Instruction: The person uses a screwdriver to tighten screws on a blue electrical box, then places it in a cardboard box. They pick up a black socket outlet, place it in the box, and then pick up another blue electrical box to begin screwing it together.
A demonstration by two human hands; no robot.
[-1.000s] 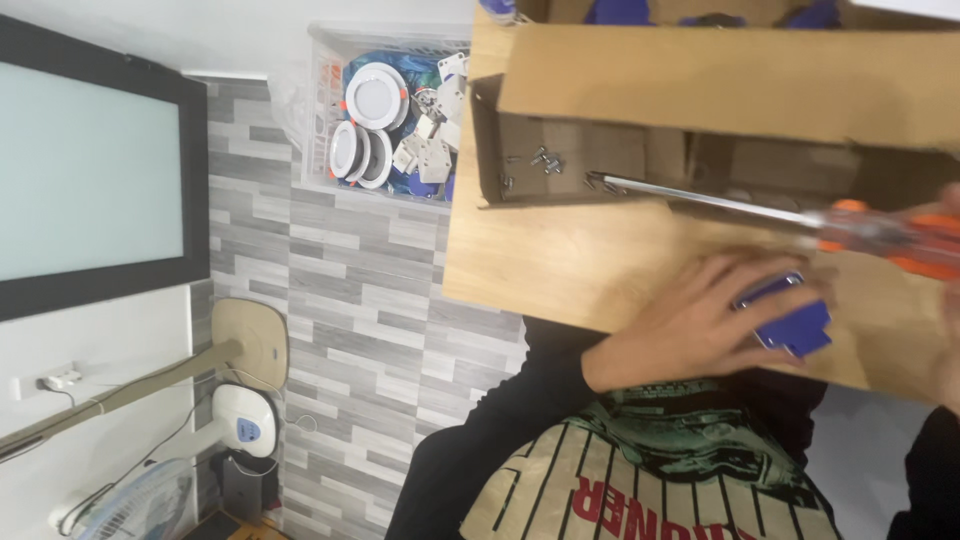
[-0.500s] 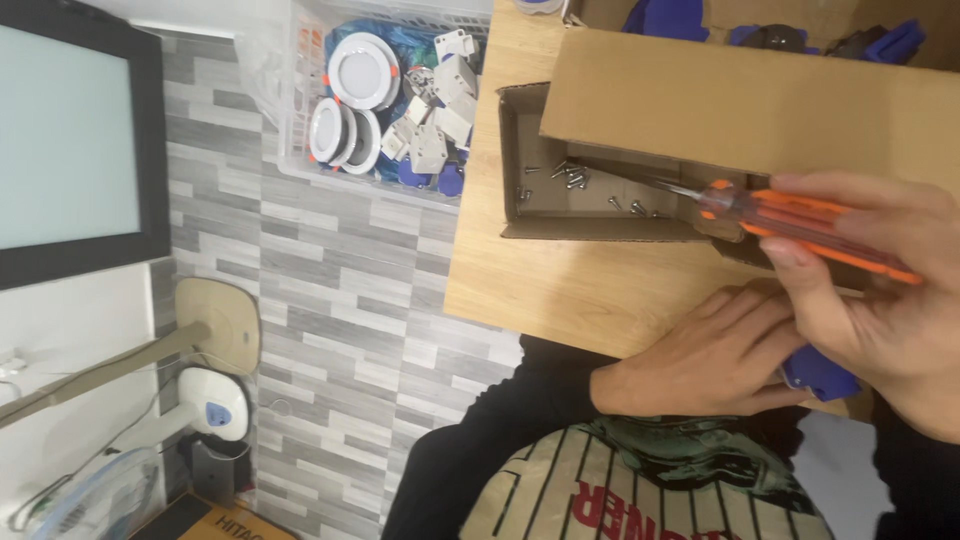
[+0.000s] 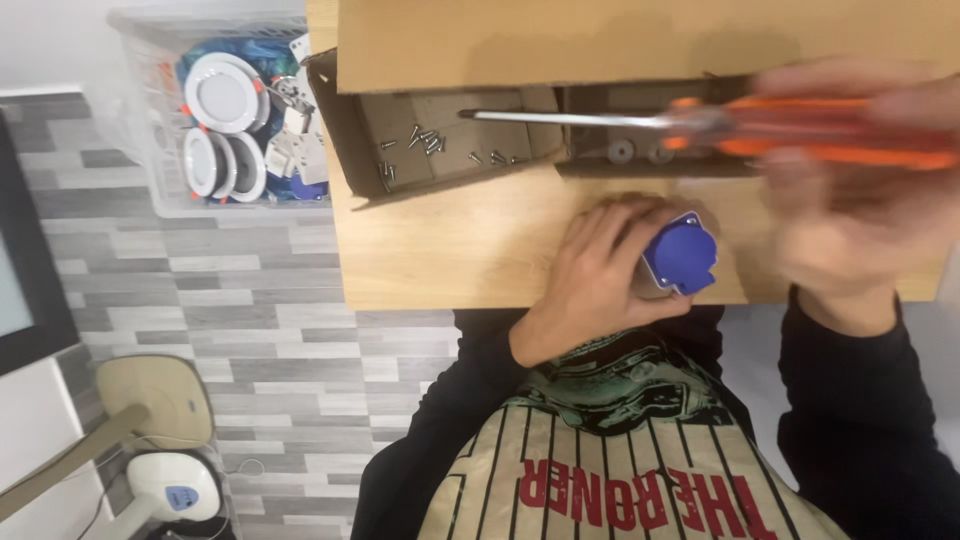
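On the wooden bench, the left hand rests at the near edge with its fingers curled tight around a blue industrial plug, whose round blue face points toward the right hand. The right hand, blurred, hangs just beside the plug and grips the orange handle of a screwdriver. The screwdriver's metal shaft lies level above the plug and its tip reaches over an open cardboard box at the far side of the bench. Loose screws lie scattered in that box's compartment. Beyond the bench's far corner stands a clear plastic bin holding round white light fittings.
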